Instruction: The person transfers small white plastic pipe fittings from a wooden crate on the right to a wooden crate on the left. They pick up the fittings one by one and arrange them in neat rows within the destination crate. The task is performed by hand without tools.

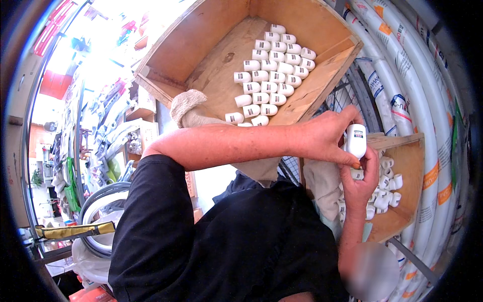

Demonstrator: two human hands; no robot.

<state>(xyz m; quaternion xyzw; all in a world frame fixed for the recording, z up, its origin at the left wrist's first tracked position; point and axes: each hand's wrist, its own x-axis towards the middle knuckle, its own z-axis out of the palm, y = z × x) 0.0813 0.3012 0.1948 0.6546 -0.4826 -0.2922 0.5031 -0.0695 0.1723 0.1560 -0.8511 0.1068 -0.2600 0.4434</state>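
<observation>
Both hands meet at the right of the head view around a white plastic pipe fitting that bears a printed label. My left hand reaches across from the left, thumb at the fitting's lower end and fingers by its upper end. My right hand comes from below, its fingers around the lower side; part of its grip is hidden. Rows of similar fittings lie in a large wooden box, their labels mostly facing up. Loose, jumbled fittings lie in a smaller wooden box below my hands.
A beige cloth hangs over the large box's near edge, and another cloth covers the small box's left side. Long wrapped white pipes stand along the right. Coiled hose and stocked shelves are at the left.
</observation>
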